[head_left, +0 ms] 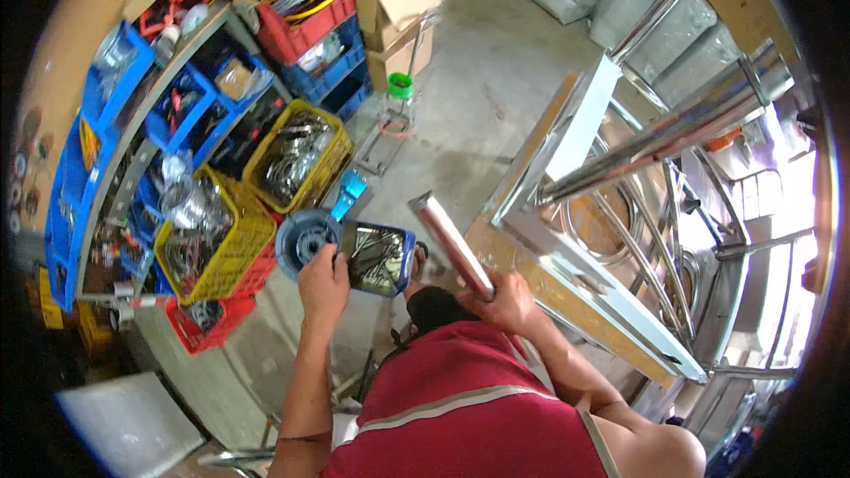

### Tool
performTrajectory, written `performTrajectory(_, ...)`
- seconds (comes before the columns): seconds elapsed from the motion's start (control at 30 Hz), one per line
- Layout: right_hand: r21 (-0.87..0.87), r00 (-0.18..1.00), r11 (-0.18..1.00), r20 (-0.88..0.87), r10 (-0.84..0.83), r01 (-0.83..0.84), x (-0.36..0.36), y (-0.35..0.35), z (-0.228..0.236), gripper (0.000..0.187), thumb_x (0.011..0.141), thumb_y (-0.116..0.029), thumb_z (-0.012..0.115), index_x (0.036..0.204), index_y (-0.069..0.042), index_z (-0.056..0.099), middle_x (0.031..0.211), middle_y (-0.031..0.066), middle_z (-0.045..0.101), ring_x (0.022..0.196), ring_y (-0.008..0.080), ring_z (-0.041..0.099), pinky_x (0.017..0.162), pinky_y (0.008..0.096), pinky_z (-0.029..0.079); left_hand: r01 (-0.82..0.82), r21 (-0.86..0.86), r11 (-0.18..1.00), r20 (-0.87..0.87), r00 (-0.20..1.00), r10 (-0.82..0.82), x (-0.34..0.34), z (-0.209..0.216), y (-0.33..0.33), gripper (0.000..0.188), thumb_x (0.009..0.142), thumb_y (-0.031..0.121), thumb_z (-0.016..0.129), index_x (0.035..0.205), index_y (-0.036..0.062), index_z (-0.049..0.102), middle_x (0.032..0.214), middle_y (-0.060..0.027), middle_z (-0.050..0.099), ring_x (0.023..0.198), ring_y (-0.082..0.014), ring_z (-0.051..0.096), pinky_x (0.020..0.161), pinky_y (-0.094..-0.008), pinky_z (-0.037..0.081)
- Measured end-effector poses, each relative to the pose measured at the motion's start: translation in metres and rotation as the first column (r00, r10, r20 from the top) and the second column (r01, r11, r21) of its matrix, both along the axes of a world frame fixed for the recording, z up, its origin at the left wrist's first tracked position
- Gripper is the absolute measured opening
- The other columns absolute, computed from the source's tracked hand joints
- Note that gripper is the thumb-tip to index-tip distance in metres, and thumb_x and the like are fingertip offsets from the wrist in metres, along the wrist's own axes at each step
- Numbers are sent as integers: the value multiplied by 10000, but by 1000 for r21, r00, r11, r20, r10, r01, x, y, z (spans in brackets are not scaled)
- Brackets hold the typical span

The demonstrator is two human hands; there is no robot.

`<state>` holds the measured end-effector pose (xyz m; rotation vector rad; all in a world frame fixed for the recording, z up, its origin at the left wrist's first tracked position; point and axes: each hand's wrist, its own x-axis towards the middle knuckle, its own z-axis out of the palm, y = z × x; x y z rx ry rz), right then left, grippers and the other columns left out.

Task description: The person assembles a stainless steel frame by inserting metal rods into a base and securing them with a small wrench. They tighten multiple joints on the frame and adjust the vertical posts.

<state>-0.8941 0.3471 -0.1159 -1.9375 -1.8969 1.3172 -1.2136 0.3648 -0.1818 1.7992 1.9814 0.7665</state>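
Note:
My right hand [508, 303] is wrapped round the lower end of a shiny metal tube [452, 246], which tilts up and to the left. My left hand [324, 287] is closed at the left edge of a blue-rimmed tray [411, 257] of small metal parts [379, 260]. Whatever its fingers hold, if anything, is hidden. Just beyond that hand sits a round grey-blue plastic container [305, 239]. A bright blue object [351, 192] lies behind the tray.
Yellow crates [257, 243] of metal parts and blue bins [66, 230] stand at the left. Stacked crates and cardboard boxes [403, 9] are farther back. On the right is a pale metal frame [611, 292] with a thick polished pipe [664, 137]. A green-topped stand [400, 85] is on the floor.

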Motion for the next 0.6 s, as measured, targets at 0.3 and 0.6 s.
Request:
performTrajectory(0.3,86,932,955,-258,-254,284,-11,128,-9,448,880,-527,714,1032,-105,703,855,206,709,883,423,698,770,499,531,341,-49,939,-65,937,-344,8,11,211,159,955,172,602,989,19,632,859,-245,676,812,-479,641,690,-540,481)
performTrajectory(0.6,229,801,775,-289,-524,589,10,211,26,387,906,-441,731,1033,-78,689,758,194,670,733,411,657,695,490,521,676,58,734,99,728,-678,151,54,409,143,927,127,632,989,-2,630,876,-257,683,820,-474,655,681,-526,489)
